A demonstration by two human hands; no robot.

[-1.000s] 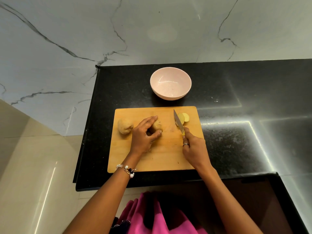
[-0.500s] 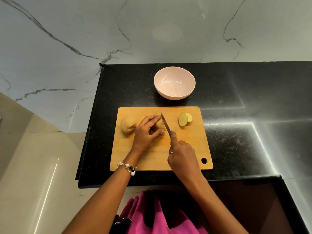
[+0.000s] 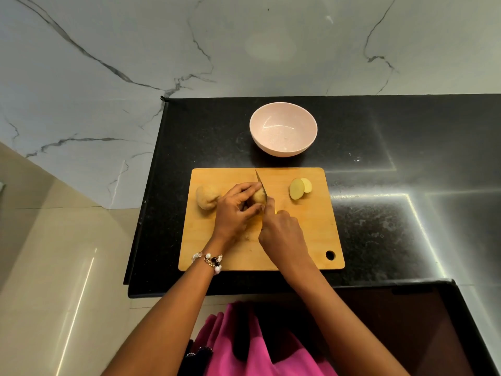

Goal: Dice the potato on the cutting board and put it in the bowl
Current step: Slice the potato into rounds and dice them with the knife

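I am early in the job. My left hand [image 3: 235, 210] curls round the potato [image 3: 259, 197] near the middle of the cutting board [image 3: 306, 234], pinning it down. My right hand [image 3: 282, 234] is closed round the handle of the knife [image 3: 262, 184], with the blade resting against the potato's right face, its tip pointing toward the board's far edge. So far only two slices [image 3: 299, 188] are off; they lie overlapping near the board's far right corner, uncut into cubes. A second potato [image 3: 207, 197] sits whole by the board's left edge. The bowl [image 3: 283, 129] stands on the surface just beyond the board's far edge, with nothing in it that I can see. By my reckoning, most slicing, all dicing and the transfer remain.
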